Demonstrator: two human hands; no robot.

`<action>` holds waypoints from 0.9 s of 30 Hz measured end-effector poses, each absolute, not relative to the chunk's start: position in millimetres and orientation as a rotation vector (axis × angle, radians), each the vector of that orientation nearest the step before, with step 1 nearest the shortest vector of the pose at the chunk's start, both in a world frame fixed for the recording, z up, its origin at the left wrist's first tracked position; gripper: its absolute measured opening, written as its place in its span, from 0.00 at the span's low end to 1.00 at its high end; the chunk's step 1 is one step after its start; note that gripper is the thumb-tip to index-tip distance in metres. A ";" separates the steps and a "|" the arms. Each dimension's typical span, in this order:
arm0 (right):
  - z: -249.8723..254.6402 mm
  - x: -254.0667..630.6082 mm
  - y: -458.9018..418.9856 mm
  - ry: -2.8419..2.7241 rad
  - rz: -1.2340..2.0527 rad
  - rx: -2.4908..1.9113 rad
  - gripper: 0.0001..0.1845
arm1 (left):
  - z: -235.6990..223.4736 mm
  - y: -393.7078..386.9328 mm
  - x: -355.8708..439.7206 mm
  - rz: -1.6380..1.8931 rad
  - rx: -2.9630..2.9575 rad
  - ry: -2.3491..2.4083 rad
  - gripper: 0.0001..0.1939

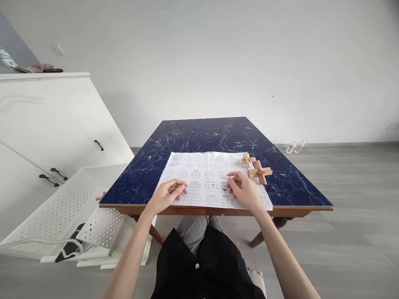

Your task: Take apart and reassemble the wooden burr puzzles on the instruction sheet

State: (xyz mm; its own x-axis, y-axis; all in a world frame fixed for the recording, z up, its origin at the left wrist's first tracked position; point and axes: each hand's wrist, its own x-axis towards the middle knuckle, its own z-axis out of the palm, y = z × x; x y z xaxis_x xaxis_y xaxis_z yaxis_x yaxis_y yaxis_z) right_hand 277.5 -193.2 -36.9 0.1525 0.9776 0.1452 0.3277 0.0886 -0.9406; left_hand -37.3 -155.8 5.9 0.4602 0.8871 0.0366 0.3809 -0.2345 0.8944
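A large printed instruction sheet (205, 176) lies flat on the dark blue marbled table (202, 135), near its front edge. My left hand (168, 194) rests on the sheet's left part with fingers loosely curled, holding nothing. My right hand (245, 189) rests on the sheet's right part, fingers bent and slightly apart, empty. Just beyond my right hand sit two wooden interlocking puzzles: a larger cross-shaped one (259, 171) on the sheet's right corner and a smaller one (247, 160) behind it.
A white cabinet (46, 124) with black handles stands at the left. White perforated baskets (81, 199) and a cable lie on the floor beside the table. A pair of sandals (295, 146) sits by the far wall. Grey floor extends to the right.
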 end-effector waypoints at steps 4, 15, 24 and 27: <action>-37.9 284.9 -187.7 -1.408 0.850 -1.422 0.15 | 6.6 -155.1 -31.9 0.697 1.824 1.138 0.21; -42.3 290.7 -182.8 -1.435 0.803 -1.405 0.11 | 7.7 -152.1 -21.5 0.781 1.821 1.244 0.23; -48.1 290.5 -184.1 -1.444 0.829 -1.348 0.16 | 1.1 -156.5 -26.3 0.847 1.812 1.179 0.22; -49.8 290.8 -184.2 -1.440 0.828 -1.341 0.19 | -1.5 -156.0 -27.9 0.869 1.809 1.153 0.22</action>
